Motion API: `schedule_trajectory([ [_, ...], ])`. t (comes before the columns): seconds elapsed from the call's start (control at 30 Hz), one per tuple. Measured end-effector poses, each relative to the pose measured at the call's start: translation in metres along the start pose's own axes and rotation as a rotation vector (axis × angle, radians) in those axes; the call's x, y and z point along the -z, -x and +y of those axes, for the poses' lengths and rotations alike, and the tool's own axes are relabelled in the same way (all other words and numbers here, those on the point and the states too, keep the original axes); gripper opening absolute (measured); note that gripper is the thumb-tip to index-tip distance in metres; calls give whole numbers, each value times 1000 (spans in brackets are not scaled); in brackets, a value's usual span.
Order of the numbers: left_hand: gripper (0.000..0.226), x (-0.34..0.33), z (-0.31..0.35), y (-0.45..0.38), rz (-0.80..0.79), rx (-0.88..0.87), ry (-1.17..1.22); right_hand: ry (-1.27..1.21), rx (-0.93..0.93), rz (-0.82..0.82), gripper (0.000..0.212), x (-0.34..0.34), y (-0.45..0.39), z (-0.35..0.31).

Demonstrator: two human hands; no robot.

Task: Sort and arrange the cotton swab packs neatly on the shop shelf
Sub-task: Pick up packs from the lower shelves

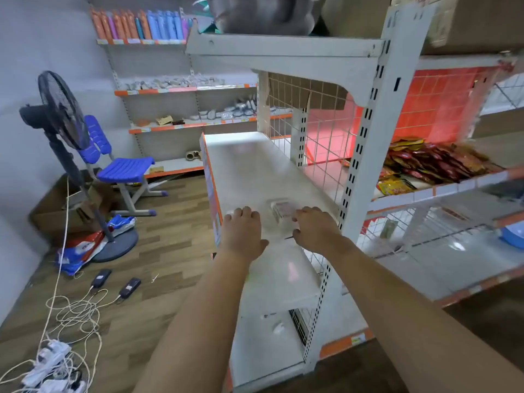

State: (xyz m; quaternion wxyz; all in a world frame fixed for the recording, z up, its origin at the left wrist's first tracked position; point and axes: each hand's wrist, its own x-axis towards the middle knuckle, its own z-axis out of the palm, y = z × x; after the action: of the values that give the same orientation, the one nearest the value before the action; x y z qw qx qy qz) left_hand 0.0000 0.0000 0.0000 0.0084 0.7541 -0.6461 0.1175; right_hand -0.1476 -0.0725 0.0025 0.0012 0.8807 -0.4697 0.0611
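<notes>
Two hands reach over the near end of a white shelf [255, 163]. Between them, a little farther in, lies one clear cotton swab pack [281, 209], blurred, flat on the shelf board. The left hand [241, 232] rests palm down with fingers curled at the tips, just left of the pack; whether it holds anything I cannot tell. The right hand [314, 226] sits at the pack's near right corner, fingers bent against its edge.

I see one clear swab pack [280, 209] lying flat on the white shelf [249, 165], near its front end. Its label looks pinkish, but it is too blurred for me to read.
</notes>
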Motion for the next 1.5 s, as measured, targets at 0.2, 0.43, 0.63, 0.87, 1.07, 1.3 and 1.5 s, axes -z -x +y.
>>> schedule_trajectory([
  [0.2, 88, -6, -9, -25, -114, 79, 2, 29, 154, -94, 53, -3, -40, 18],
  [0.43, 99, -20, -17, -31, -212, 103, -2, -49, 251, -214, 66, -10, -78, 23],
  [0.63, 83, -23, -20, -35, -163, 108, 48, -16, 258, -336, 74, -18, -91, 23],
  [0.87, 80, -20, -16, -40, -235, 108, 28, 103, 311, -373, 112, -25, -85, 30],
  [1.07, 62, -15, -15, -35, -236, 53, 14, 59, 344, -124, 88, -33, -64, 35],
  [1.3, 36, -2, -17, -29, -184, 37, 47, -129, 296, -157, 58, -28, -49, 24],
  [1.5, 41, 20, -43, -14, -7, 66, 181, -263, 221, -49, 58, -13, -37, -11],
])
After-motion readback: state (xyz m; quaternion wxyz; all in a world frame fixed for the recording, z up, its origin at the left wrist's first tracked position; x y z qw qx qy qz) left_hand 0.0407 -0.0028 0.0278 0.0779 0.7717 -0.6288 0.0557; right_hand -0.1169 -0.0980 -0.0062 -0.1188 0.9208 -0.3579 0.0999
